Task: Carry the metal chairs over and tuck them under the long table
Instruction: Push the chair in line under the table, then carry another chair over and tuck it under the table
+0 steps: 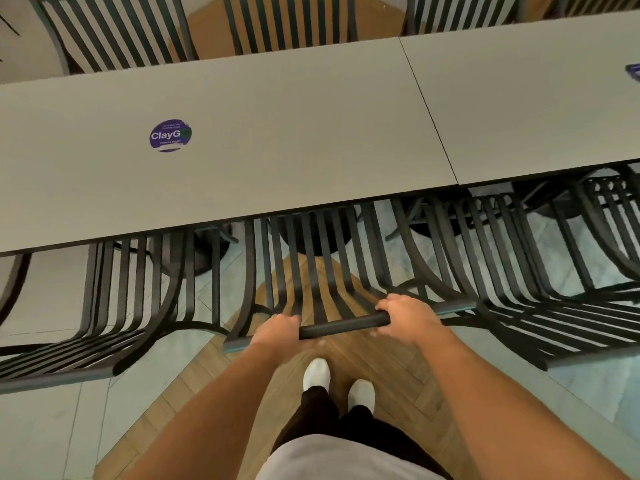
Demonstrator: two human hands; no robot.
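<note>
Gripping the top rail of a black metal chair (pixel 313 271) from above, the left hand (pixel 277 332) and the right hand (pixel 405 317) both have their fingers curled round the bar, left near its left end, right further along. That slatted chair stands at the near edge of the long table (pixel 277 133), its seat partly under the grey top, between a chair on the left (pixel 138 289) and a chair on the right (pixel 502 278). A round purple sticker (pixel 170 135) lies on the tabletop to the far left, and more slatted chairs (pixel 287 22) line the far side.
</note>
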